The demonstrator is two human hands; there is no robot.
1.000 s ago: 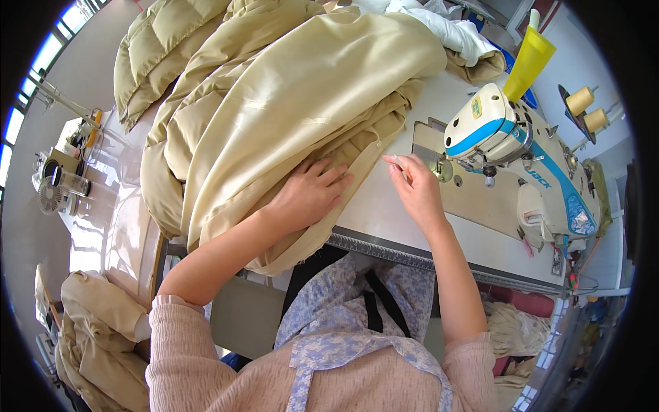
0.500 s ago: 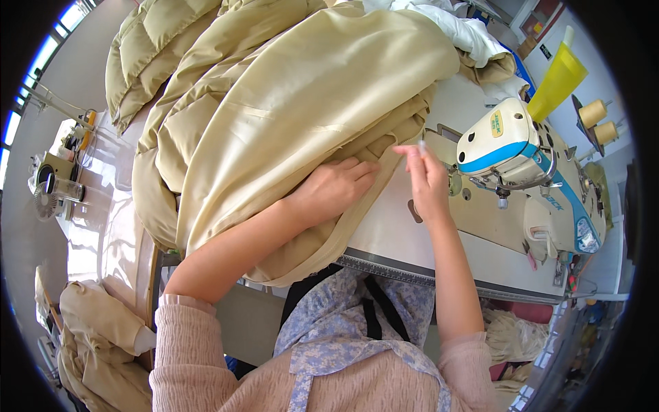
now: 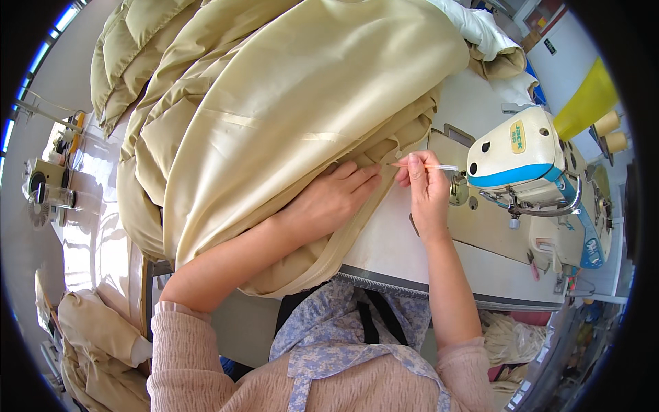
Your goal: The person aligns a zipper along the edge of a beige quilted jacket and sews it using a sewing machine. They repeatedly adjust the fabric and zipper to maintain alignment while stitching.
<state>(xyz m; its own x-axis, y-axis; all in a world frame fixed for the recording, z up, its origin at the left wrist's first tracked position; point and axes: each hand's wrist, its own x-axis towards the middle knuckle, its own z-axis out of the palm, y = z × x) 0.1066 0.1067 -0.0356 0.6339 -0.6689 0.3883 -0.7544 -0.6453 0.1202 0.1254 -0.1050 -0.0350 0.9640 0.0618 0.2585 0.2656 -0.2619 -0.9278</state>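
A large beige padded garment (image 3: 274,130) with a smooth shiny lining is spread over the table. My left hand (image 3: 334,199) lies on its near right part, the fingers stretched over the fabric beside the edge strip; the thumb is hidden. To the right, my right hand (image 3: 424,184) pinches a slim pen (image 3: 445,167) with a pale, clear rear end. Its thin tip points left, at the garment edge close to my left fingertips. Whether the tip touches the fabric I cannot tell.
A white and blue sewing machine (image 3: 515,154) stands just right of my right hand, with thread cones (image 3: 609,134) behind it. A ruler strip (image 3: 384,283) runs along the table's front edge. More beige fabric (image 3: 103,329) hangs at the lower left.
The pen has turned in my right hand, which has moved slightly down; it now lies sideways with its tip toward the garment. The view has shifted a little; my left hand stays on the fabric.
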